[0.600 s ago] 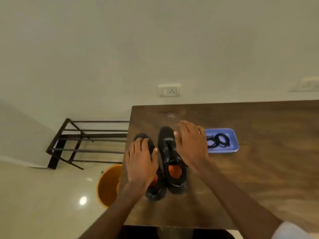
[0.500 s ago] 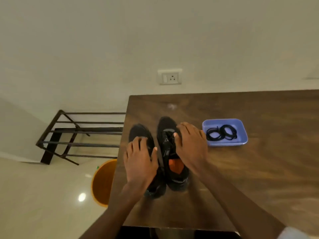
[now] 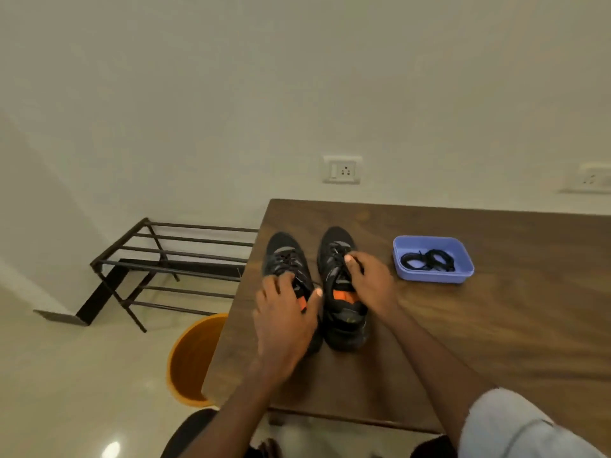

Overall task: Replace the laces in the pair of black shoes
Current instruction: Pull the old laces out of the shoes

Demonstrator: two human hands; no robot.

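Observation:
Two black shoes with orange insoles stand side by side on the brown table (image 3: pixel 479 332), toes pointing away from me. My left hand (image 3: pixel 284 322) rests on top of the left shoe (image 3: pixel 284 251), with its fingertips at the laces and its thumb spread between the shoes. My right hand (image 3: pixel 372 284) sits on the right shoe (image 3: pixel 337 241), its thumb and fingers curled and pinching that shoe's lace near the tongue. Spare black laces (image 3: pixel 428 260) lie coiled in a small blue tray (image 3: pixel 433 280) to the right of the shoes.
The shoes stand close to the table's left edge. On the floor below that edge is an orange bin (image 3: pixel 191 361), and beyond it a dark metal rack (image 3: pixel 172 259) against the wall. A wall socket (image 3: pixel 342 169) sits above the table's far edge.
My right hand has curled from lying over the right shoe to pinching its lace. My left hand has slid back toward the heel. The camera view has shifted.

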